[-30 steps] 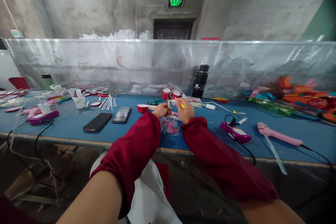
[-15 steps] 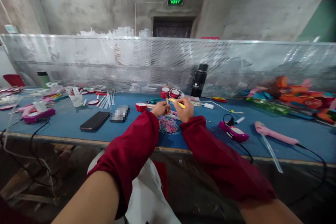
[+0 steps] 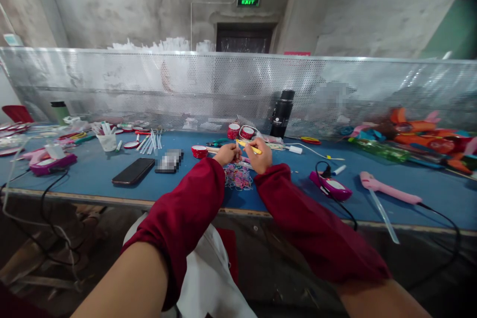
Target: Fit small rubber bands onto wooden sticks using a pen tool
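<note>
Above the blue worktop my left hand (image 3: 225, 154) is closed, its thumb and fingers pinching something small and pale that I cannot make out. My right hand (image 3: 262, 160) is closed around a slim yellow tool (image 3: 254, 149) whose exact kind does not show. The tool's tip points at the left fingertips, and the two hands are almost touching. Just below them lies a loose pile of thin, multicoloured rubber bands (image 3: 238, 178). A stack of red-rimmed round pieces (image 3: 199, 151) stands left of my left hand.
Left on the blue worktop (image 3: 97, 173) are a black phone (image 3: 133, 171), white sticks (image 3: 149, 142) and a white cup (image 3: 107, 141) of pens. A black thermos (image 3: 282, 115) stands behind. To the right lie a purple device (image 3: 331, 187), a pink glue gun (image 3: 389, 189) and orange items (image 3: 425, 135).
My right hand and the yellow tool have shifted very slightly left, toward my left fingertips. The left hand keeps its pinch. The whole view has drifted a little.
</note>
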A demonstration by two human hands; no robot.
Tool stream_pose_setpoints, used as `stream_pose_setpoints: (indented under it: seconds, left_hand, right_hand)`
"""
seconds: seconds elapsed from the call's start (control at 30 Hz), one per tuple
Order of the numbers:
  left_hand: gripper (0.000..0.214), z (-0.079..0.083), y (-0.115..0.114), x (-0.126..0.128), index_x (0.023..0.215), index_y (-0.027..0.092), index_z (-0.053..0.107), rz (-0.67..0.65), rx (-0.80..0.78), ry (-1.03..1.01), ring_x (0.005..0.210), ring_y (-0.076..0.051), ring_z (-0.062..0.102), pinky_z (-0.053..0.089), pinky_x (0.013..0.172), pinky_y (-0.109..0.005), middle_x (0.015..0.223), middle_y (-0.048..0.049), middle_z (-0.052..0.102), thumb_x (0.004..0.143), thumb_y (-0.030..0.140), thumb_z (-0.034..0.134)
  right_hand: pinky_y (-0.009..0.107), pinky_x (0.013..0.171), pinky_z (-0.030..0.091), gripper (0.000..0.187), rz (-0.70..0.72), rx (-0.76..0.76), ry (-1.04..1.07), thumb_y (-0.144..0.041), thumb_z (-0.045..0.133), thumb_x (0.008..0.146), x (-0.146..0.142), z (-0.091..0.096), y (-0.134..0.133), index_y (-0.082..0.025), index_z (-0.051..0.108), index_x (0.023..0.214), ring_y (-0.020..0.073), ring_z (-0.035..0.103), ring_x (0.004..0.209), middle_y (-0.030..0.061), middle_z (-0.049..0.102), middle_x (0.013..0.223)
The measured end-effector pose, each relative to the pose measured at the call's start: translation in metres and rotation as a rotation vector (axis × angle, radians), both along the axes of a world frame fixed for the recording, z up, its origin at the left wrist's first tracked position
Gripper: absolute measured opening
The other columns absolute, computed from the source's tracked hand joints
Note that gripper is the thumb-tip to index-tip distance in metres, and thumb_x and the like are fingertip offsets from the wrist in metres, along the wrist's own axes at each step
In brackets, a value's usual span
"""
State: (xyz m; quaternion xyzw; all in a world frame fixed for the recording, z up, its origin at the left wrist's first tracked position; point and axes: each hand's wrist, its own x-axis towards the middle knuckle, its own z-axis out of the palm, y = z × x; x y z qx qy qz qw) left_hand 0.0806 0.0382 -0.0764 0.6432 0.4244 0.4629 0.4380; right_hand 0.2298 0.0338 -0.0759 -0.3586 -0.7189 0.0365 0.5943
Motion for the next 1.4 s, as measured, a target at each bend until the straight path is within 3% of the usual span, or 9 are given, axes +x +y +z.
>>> stream_pose_setpoints:
  seconds: [0.33, 0.63, 0.9, 1.4]
  left_hand:
    - [0.021, 0.0005, -0.0001, 0.0005, 0.072, 0.014, 0.052, 0.003, 0.003, -0.009, 0.044, -0.007, 0.051, 0.039, 0.049, -0.019, 0.059, 0.0006, 0.059, 0.091, 0.014, 0.042]
    - [0.020, -0.0010, 0.0046, -0.0011, 0.072, 0.014, 0.053, 0.026, 0.012, -0.011, 0.045, -0.005, 0.051, 0.039, 0.050, -0.017, 0.060, 0.0007, 0.060, 0.091, 0.019, 0.048]
    - [0.022, 0.0005, -0.0006, -0.0001, 0.070, 0.014, 0.051, 0.001, 0.008, -0.007, 0.043, -0.006, 0.050, 0.037, 0.048, -0.018, 0.059, 0.0002, 0.059, 0.091, 0.014, 0.044]
    - [0.021, -0.0016, 0.0049, -0.0006, 0.070, 0.014, 0.052, 0.031, -0.006, 0.048, 0.041, -0.006, 0.051, 0.038, 0.046, -0.017, 0.055, 0.0012, 0.060, 0.090, 0.016, 0.047]
  right_hand:
    - [0.031, 0.065, 0.048, 0.013, 0.002, 0.002, -0.031, -0.037, 0.053, 0.085, 0.0002, -0.0004, -0.0009, -0.025, 0.054, 0.080, 0.0185, 0.062, 0.068, 0.0010, 0.069, 0.075]
    - [0.030, 0.062, 0.043, 0.015, -0.108, 0.046, -0.025, -0.036, 0.054, 0.085, 0.0025, 0.0009, 0.0001, -0.023, 0.054, 0.076, 0.0179, 0.060, 0.065, 0.0008, 0.066, 0.072]
    - [0.029, 0.061, 0.044, 0.015, -0.021, 0.042, -0.045, -0.037, 0.053, 0.085, 0.0005, 0.0015, -0.0025, -0.024, 0.054, 0.078, 0.0179, 0.060, 0.067, 0.0012, 0.066, 0.073]
    - [0.029, 0.060, 0.043, 0.014, -0.037, 0.012, -0.050, -0.035, 0.054, 0.083, 0.0005, 0.0036, -0.0032, -0.024, 0.053, 0.074, 0.0176, 0.059, 0.064, 0.0001, 0.064, 0.070]
